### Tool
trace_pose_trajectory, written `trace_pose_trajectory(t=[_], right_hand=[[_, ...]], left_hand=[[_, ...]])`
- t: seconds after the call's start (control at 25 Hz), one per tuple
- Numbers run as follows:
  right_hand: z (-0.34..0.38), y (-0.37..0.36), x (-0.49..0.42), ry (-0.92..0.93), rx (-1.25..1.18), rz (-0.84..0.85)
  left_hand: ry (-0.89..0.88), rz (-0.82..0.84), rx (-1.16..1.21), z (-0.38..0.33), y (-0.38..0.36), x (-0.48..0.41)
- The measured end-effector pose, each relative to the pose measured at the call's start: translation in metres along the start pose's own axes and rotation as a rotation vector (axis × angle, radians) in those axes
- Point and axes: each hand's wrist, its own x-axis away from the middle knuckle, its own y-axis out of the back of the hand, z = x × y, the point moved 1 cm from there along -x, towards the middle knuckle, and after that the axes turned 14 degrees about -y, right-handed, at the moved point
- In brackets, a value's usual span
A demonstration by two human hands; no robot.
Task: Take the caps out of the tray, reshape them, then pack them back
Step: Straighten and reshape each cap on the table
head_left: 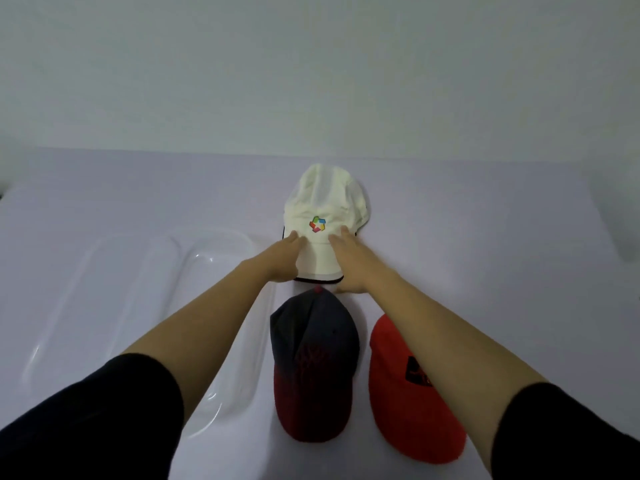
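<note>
A white cap [325,202] with a multicoloured logo lies on the table, its brim toward me. My left hand [285,259] lies on the brim's left side and my right hand [348,263] on its right side; each has its fingers stretched forward onto the cap's front panel. A navy cap with a dark red brim [313,365] sits nearer to me. Beside it on the right lies a red cap [401,386], partly covered by my right forearm. The clear plastic tray [114,289] lies at the left with no cap in it.
The table [485,230] is covered in white and ends at a pale wall behind. A dark object [628,244] shows at the far right edge.
</note>
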Motion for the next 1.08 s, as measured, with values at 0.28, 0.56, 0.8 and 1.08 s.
trace_pose_trajectory(t=[0.28,0.56,0.8,1.08], right_hand=[[0.003,-0.006,-0.022,-0.077,0.117,0.034],[0.008,0.025,-0.011,-0.125,-0.098,0.018],[-0.01,0.056,0.017,-0.222,-0.206,-0.459],[0.007,0.096,0.061,-0.053,-0.096,-0.872]], left_hand=[[-0.032,0.012,-0.091,0.007,-0.007,-0.025],[0.033,-0.245,-0.262,-0.019,-0.012,-0.023],[-0.079,-0.572,-0.16,-0.05,0.017,0.004],[-0.197,-0.858,-0.234,-0.095,0.043,0.033]])
